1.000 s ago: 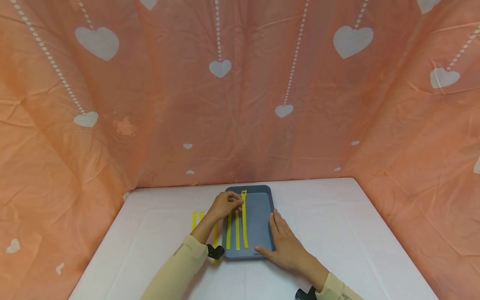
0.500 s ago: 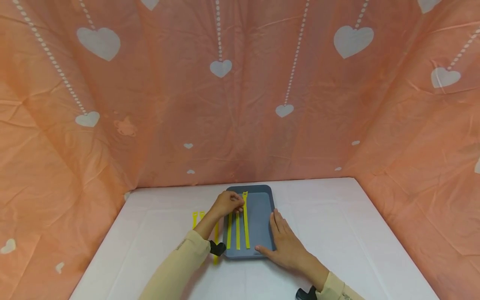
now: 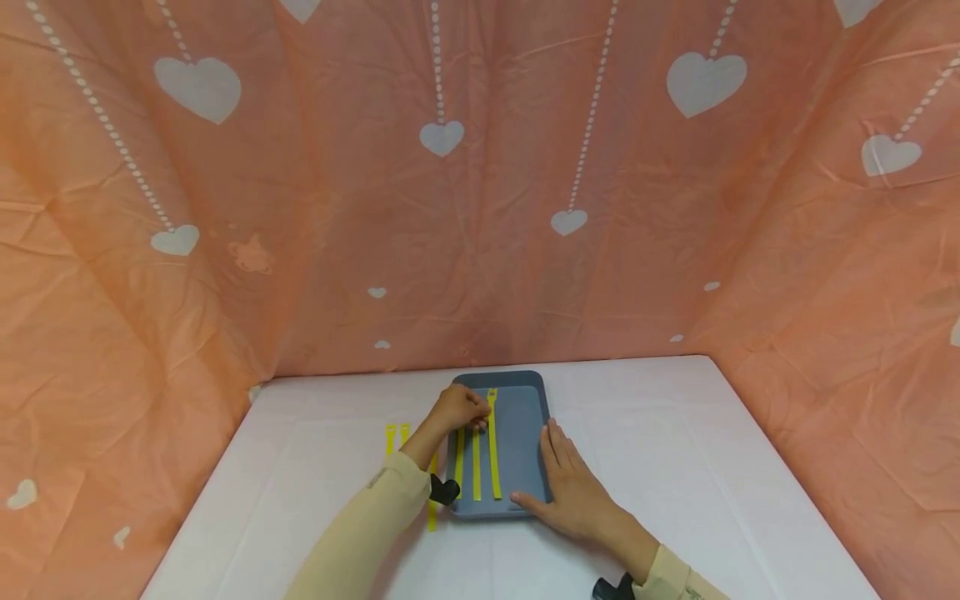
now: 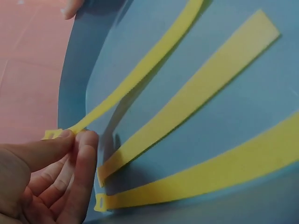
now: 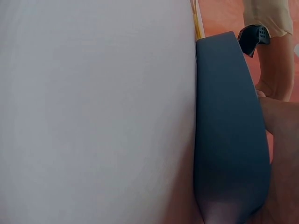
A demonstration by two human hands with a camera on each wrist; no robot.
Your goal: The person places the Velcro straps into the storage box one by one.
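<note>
My left hand [image 3: 459, 408] pinches a yellow hook-and-loop cable tie [image 3: 494, 458] between thumb and finger, close to its slotted head. In the left wrist view this tie [image 4: 154, 60] casts a shadow on the grey-blue tray [image 3: 522, 450], its head by the tray's far end. Two more yellow ties [image 3: 476, 475] lie lengthwise in the tray to its left, their upper ends behind the left hand in the head view. My right hand [image 3: 573, 492] rests along the tray's right side with straight fingers, its thumb at the near right corner. The tray's outer wall [image 5: 229, 126] fills part of the right wrist view.
Several yellow ties [image 3: 390, 437] lie on the white tabletop [image 3: 660, 450] left of the tray, partly covered by the left forearm. A pink curtain [image 3: 480, 275] with white hearts encloses the table's back and sides. Black wrist devices [image 3: 445, 490] sit at both cuffs.
The left hand has shifted slightly right and toward me, with the pinched tie's head moving down into the tray. The right hand stays in place.
</note>
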